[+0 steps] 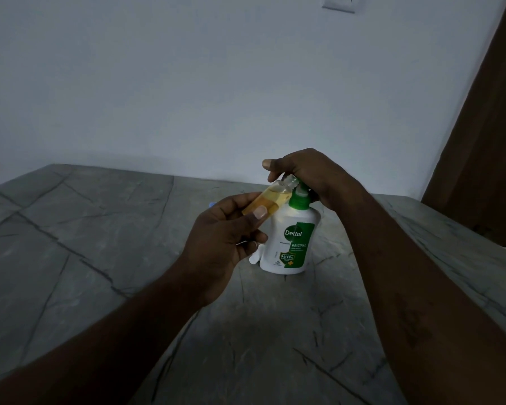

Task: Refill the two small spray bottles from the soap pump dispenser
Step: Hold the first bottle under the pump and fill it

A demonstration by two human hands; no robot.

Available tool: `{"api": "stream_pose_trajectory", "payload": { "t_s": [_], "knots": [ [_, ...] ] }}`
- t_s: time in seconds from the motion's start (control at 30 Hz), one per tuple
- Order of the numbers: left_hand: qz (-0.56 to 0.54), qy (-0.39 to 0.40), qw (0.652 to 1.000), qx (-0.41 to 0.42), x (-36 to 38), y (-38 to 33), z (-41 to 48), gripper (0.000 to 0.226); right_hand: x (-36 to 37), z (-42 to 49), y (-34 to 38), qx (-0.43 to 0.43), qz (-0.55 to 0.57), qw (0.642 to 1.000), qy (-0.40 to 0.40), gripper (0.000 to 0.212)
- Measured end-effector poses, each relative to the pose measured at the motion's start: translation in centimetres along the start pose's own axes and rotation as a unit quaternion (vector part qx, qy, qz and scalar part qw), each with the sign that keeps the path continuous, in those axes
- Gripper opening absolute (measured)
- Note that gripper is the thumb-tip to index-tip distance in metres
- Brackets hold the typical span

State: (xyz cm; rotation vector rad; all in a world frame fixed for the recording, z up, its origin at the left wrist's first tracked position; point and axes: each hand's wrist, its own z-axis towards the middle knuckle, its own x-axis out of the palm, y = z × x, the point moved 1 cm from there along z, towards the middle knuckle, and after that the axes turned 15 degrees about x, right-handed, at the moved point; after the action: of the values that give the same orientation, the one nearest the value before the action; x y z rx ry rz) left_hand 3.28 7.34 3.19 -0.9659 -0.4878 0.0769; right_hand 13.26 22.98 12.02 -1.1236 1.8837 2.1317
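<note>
Left hand (222,247): grasps the bottle (270,201) between thumb and fingers, held above the table (100,229)
Bottle: clear, uncapped, part full of yellow liquid, tilted, its open neck up against the green pump (298,197)
Right hand (307,173): fingers curled down over the pump, grasping it, thumb stuck out to the left
Dispenser (289,244): white with a green label, upright on the table, just behind the left hand
White piece (254,258): small, just beside the dispenser's base, partly hidden; cannot tell what it is
Table: grey, dark-veined, set against a pale wall (187,83)
</note>
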Motion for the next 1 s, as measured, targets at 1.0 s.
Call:
{"api": "stream_pose_trajectory", "payload": {
  "t_s": [1.0],
  "knots": [
    [0.004, -0.003, 1.000, -0.004, -0.17, 0.12, 0.01, 0.046, 0.45, 0.40, -0.50, 0.001, -0.010, 1.000, 0.024, 0.042]
  ]
}}
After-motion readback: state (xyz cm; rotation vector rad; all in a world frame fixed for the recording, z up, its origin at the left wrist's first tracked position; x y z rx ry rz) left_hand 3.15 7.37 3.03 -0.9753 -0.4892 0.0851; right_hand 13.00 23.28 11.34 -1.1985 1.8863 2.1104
